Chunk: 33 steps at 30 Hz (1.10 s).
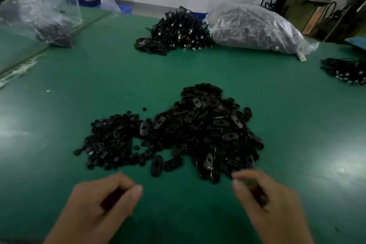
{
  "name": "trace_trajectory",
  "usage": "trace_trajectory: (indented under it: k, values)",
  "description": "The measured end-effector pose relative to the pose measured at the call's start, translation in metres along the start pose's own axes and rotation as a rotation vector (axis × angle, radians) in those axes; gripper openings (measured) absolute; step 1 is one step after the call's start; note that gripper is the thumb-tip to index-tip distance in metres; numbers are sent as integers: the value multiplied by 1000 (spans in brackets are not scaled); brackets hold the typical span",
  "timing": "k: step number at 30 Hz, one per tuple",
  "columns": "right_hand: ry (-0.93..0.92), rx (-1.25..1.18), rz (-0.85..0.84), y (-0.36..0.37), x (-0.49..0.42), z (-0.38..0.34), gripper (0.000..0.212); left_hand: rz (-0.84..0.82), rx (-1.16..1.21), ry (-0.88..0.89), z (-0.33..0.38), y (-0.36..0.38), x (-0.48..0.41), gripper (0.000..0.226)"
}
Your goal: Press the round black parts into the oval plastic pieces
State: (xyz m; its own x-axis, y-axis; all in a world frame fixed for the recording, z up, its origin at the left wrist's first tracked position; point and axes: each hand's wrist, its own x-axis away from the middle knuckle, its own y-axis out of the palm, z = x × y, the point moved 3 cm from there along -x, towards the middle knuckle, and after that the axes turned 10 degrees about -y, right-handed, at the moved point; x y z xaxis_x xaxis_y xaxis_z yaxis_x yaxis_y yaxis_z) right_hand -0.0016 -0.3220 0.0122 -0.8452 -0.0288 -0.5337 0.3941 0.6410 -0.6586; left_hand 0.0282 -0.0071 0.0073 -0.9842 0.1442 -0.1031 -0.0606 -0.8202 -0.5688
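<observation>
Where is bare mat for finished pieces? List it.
Bare: mat left of the round parts; the band between the oval pieces and the cable heap; the gap between left hand and right hand. Crowded: where piles meet.

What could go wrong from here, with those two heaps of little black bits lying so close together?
The heap of round black parts and the heap of oval plastic pieces meet at their edges, so the kinds may mix and slow picking. A few loose oval pieces lie just ahead of the left hand and right hand; a sweep could knock them away. Both hands are blurred, so I cannot tell what they hold.
</observation>
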Motion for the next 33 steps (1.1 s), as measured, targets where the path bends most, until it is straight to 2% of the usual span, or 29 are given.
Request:
trace_trajectory:
  k: [1,2,5,7,13,17,20,22,26,30,33]
  values:
    - [20,16,-64,16,-21,-5,6,-46,128,-17,19,10,-16,20]
    - [35,60,-140,22,-32,-7,11,-34,158,-39,29,14,-27,24]
    - [48,167,-301,41,-52,4,39,-85,251,-81,37,28,-74,24]
    - [57,202,-343,46,-54,6,47,-83,212,-101,39,33,-100,25]
    - [67,201,-424,50,-61,5,54,-109,107,-103,53,52,-163,27]
    - [93,136,-392,48,-61,9,49,-51,162,-136,50,74,-194,29]
    - [94,45,-333,48,-61,8,25,32,219,-123,42,87,-204,29]
    - [105,-54,-305,47,-65,11,18,106,247,-62,38,90,-205,28]
    - [184,-384,-277,42,-90,12,29,232,316,46,35,85,-201,28]
    - [216,-495,-160,57,-127,17,14,306,355,139,39,74,-192,29]
    - [254,-565,-113,74,-146,19,16,354,289,210,48,62,-186,32]
